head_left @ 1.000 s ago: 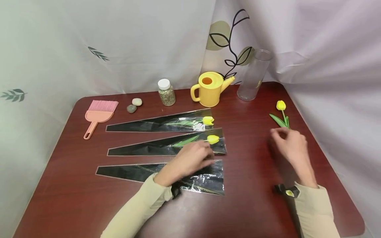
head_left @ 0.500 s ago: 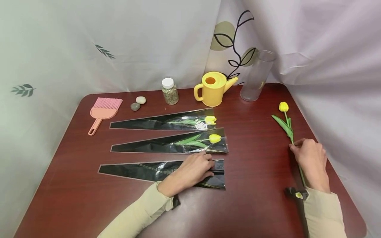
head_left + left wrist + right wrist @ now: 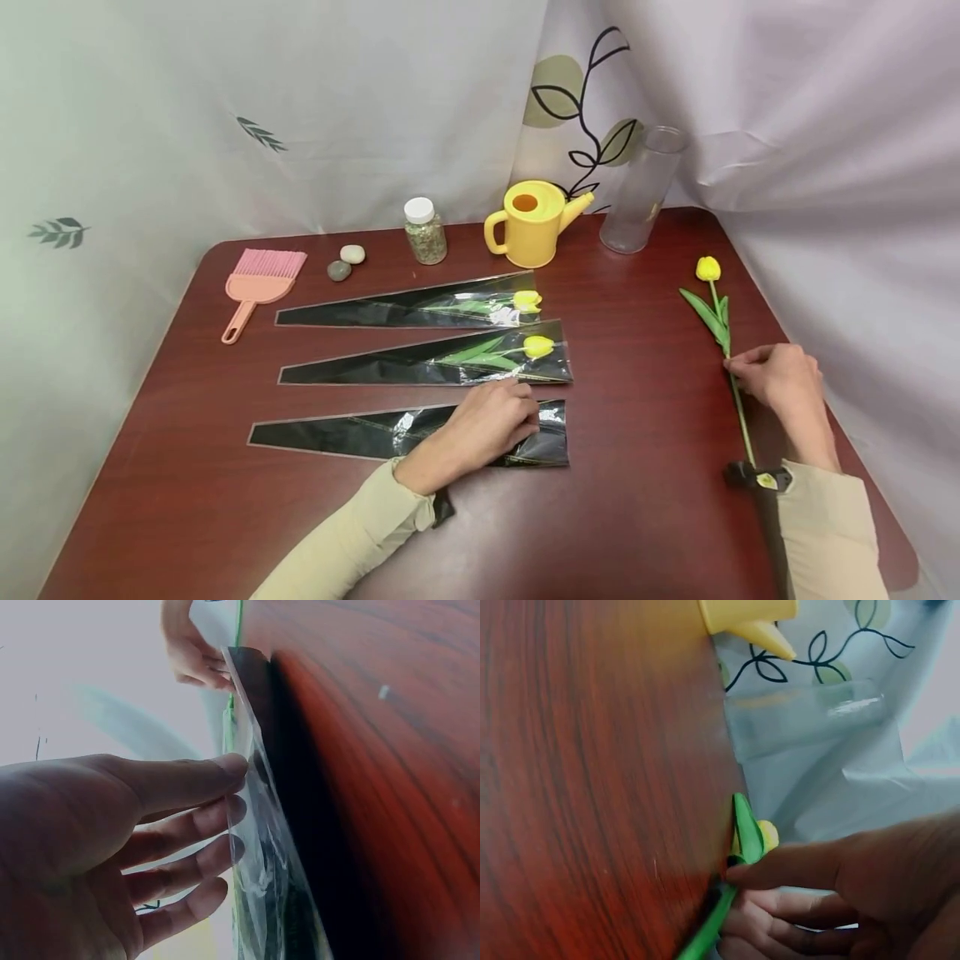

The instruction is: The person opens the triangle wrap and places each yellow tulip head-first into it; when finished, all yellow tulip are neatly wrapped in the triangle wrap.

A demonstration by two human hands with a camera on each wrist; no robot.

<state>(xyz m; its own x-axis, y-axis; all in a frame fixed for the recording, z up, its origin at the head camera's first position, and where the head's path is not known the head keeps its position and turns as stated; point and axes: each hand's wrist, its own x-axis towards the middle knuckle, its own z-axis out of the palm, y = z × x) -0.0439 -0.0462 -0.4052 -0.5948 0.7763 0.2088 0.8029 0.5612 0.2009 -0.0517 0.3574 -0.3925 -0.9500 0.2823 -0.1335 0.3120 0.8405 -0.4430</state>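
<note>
In the head view, a yellow tulip (image 3: 707,269) with green leaves lies along the right side of the table. My right hand (image 3: 783,383) pinches its stem between thumb and fingers, just below the leaves. Farther left, my left hand (image 3: 486,423) is over the wide end of the nearest flower sleeve (image 3: 337,433), which has a black back and a clear front. The left wrist view shows my thumb and fingertips pinching the sleeve's clear film (image 3: 259,825). Two more sleeves, the middle one (image 3: 375,367) and the far one (image 3: 360,313), each hold a yellow tulip.
Along the back stand a yellow watering can (image 3: 531,229), a tall clear glass vase (image 3: 637,196) and a white-lidded jar (image 3: 426,237). Two pebbles (image 3: 340,270) and a pink brush with dustpan (image 3: 258,283) lie at the left. Curtains border the table.
My right hand has come down onto the loose tulip's stem and grips it; the stem has swung slightly left. My left hand has settled on the nearest sleeve's wide end.
</note>
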